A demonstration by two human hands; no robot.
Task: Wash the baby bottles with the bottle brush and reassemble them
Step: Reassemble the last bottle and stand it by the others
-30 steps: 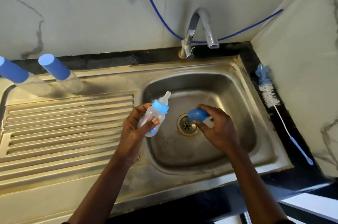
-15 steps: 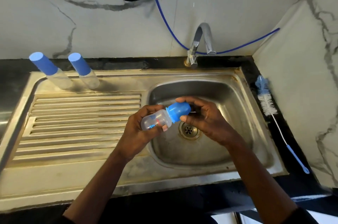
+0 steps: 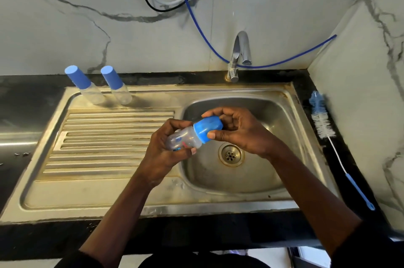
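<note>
Over the left edge of the sink basin (image 3: 273,112) I hold a small clear baby bottle (image 3: 185,138) tilted on its side. My left hand (image 3: 161,151) grips its body. My right hand (image 3: 236,132) pinches the blue cap (image 3: 207,127) that sits over the bottle's top. Two other capped bottles (image 3: 85,86) (image 3: 117,85) stand at the back of the drainboard. The bottle brush (image 3: 323,123) lies on the black counter right of the sink, its blue handle toward me.
A steel tap (image 3: 240,53) rises behind the basin, with no water running. The drain (image 3: 230,154) is in the basin floor. The ribbed drainboard (image 3: 105,140) lies to the left. Blue, black and white hoses (image 3: 188,5) hang on the marble wall.
The blue cap, held apart in my right hand a second ago, now sits over the bottle's teat. The bottle has tipped from upright to lying sideways. The view has tilted up.
</note>
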